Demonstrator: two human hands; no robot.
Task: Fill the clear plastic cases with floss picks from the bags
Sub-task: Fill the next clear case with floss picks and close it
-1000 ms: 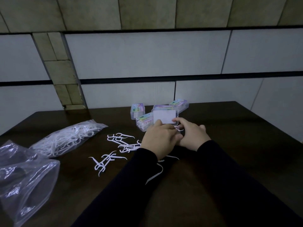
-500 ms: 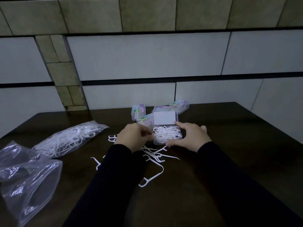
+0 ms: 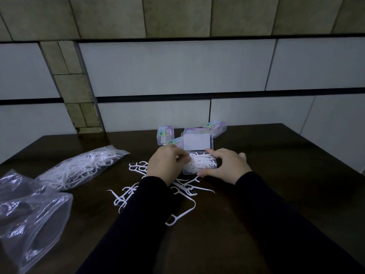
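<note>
A clear plastic case (image 3: 199, 164) lies open on the dark table (image 3: 276, 194), its lid (image 3: 197, 144) standing up behind it, with white floss picks piled inside. My right hand (image 3: 225, 167) holds the case, thumb at its front edge and fingers along its right side. My left hand (image 3: 166, 165) is at the case's left edge with curled fingers pinching floss picks over the pile. Loose floss picks (image 3: 183, 188) lie scattered on the table in front of the case and under my left forearm.
A plastic bag full of floss picks (image 3: 79, 170) lies at the left. A crumpled bag with nothing visible inside (image 3: 29, 216) sits at the near left edge. Three closed labelled cases (image 3: 165, 133) (image 3: 215, 127) (image 3: 173, 142) stand behind the open one, near the wall.
My left hand went left to the loose picks, uncovering the open case, and has now come back to the case's left edge with picks. My right hand stayed on the case.
</note>
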